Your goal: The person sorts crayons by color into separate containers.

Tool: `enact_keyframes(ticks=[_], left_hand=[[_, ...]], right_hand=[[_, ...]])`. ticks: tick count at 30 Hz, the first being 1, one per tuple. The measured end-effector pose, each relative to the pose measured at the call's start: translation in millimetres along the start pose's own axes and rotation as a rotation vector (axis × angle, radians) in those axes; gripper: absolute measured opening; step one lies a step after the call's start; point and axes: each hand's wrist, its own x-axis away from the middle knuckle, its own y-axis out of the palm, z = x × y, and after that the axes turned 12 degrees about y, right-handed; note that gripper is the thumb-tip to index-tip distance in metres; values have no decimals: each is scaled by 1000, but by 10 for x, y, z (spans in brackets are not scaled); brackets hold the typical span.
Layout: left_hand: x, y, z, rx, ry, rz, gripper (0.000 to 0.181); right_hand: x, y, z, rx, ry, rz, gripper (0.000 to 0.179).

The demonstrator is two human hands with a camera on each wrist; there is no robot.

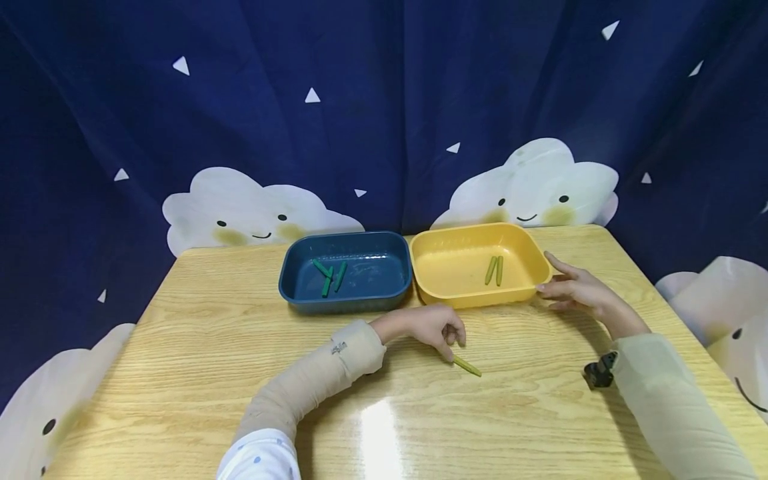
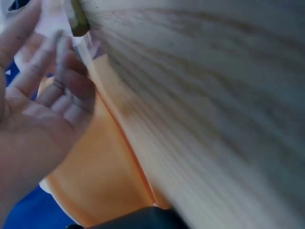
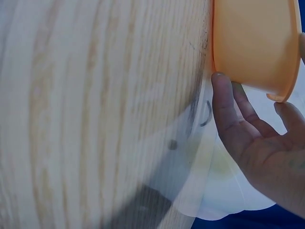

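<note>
My left hand (image 1: pixel 431 327) is over the table in front of the yellow bin (image 1: pixel 465 299). Thumb and forefinger pinch one end of a yellow crayon (image 1: pixel 467 366), whose free end slants toward the lower right. In the left wrist view the crayon's six-sided end (image 2: pixel 79 25) shows at the top, past the half-bent fingers. My right hand (image 1: pixel 579 293) rests its fingertips against the right end of the yellow bin. In the right wrist view its fairly straight fingers (image 3: pixel 226 102) spread along the bin's end wall (image 3: pixel 257 52). Two more yellow crayons (image 1: pixel 495 271) lie inside this bin.
A dark blue bin (image 1: pixel 346 305) stands left of the yellow one, close against it, with several green crayons (image 1: pixel 327 275) inside. Behind the wooden table (image 1: pixel 198 373) hangs a navy curtain (image 1: pixel 384 100) printed with clouds. A small black device (image 1: pixel 600 371) is at my right cuff.
</note>
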Motion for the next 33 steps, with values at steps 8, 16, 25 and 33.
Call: enact_keyframes(ticks=[8, 16, 25, 33], left_hand=[[-38, 13, -25, -126, -54, -64, 11], [-26, -2, -16, -102, 13, -74, 9], [-24, -111, 52, -6, 88, 25, 6], [-70, -275, 166, 43, 91, 181, 7]], right_hand=[[-23, -8, 6, 2, 15, 12, 95], [28, 30, -50, 11, 40, 29, 91], [31, 27, -58, 12, 32, 20, 94], [27, 33, -30, 10, 31, 23, 94]])
